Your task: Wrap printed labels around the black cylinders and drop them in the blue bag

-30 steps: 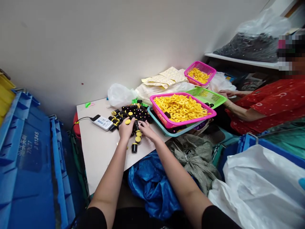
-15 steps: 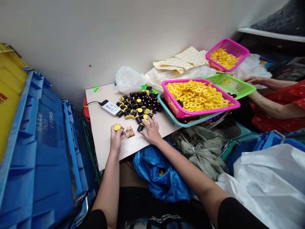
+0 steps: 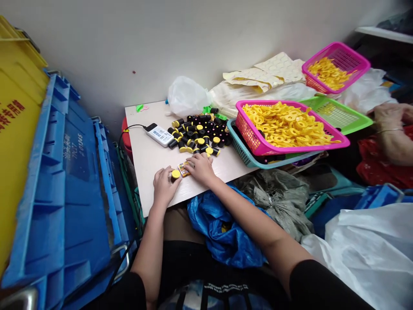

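My left hand (image 3: pixel 165 183) is closed round a small black cylinder with a yellow round top (image 3: pixel 175 174), held upright just above the table's near edge. Beside it lies a small, colourful printed packet or stack of labels (image 3: pixel 183 169). My right hand (image 3: pixel 202 169) has come down on this printed piece, with its thumb and bent fingertips at the right edge. Just beyond my right hand spreads a pile of loose black cylinders (image 3: pixel 193 137), many with yellow ends and some with pink dots.
A labelled white phone-like device (image 3: pixel 159 135) with a cable lies left of the pile. A pink basket of yellow rings (image 3: pixel 243 129) rests on a teal basket (image 3: pixel 240 153) to the right. Blue crates (image 3: pixel 84 172) stand at left. Another person's hands (image 3: pixel 390 120) are at far right.
My right hand has moved left from the cylinders at the pile's near edge to the printed piece. My left hand still holds its cylinder, now nearer that piece. The view has shifted left.
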A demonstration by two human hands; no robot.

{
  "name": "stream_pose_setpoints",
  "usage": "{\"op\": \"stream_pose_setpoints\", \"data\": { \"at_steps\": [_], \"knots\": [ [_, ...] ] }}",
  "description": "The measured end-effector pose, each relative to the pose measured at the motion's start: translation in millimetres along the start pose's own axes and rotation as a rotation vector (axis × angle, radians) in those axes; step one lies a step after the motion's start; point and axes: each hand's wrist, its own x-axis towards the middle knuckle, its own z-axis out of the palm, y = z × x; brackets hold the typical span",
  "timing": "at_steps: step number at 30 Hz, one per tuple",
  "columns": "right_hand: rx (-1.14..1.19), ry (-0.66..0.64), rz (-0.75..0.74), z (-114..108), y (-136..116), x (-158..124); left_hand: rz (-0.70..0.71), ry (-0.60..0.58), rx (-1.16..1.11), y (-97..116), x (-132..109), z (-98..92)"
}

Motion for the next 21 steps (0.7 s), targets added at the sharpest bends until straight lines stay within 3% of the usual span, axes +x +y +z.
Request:
{"op": "stream_pose_setpoints", "data": {
  "at_steps": [3,7,12,14,16,18,20,21],
  "knots": [
    [0.024,0.019,-0.01,1.4,3.8,-1.0,0.001,-0.089,0.113,-5.1,-1.8,-0.7],
    [0.014,0.047,-0.013,-3.4,-4.1,-4.6,0.08,0.04,-0.014,-1.9,5.5,-3.7],
    [0.108,-0.013,-0.264,-15.7,-35.0,-14.2,0.106,0.159,-0.165,10.3,28.0,-12.9],
    [0.191,0.014,-0.275,-21.9,-33.1,-25.1,0.109,0.17,-0.234,22.9,28.6,-18.2],
    [0.276,0.101,-0.154,-31.0,-10.9,-41.2,0.11,0.168,-0.335,44.9,19.8,-21.6],
    [0.28,0.285,0.114,-45.4,32.2,-62.8,0.147,0.102,-0.473,76.2,4.8,-19.7],
    [0.18,0.534,0.499,-66.0,87.7,-88.4,0.248,-0.101,-0.635,113.0,-9.8,-7.4],
    [0.137,0.603,0.705,-77.7,116.1,-101.6,0.293,-0.27,-0.716,131.9,-15.2,4.9]
  ]
}}
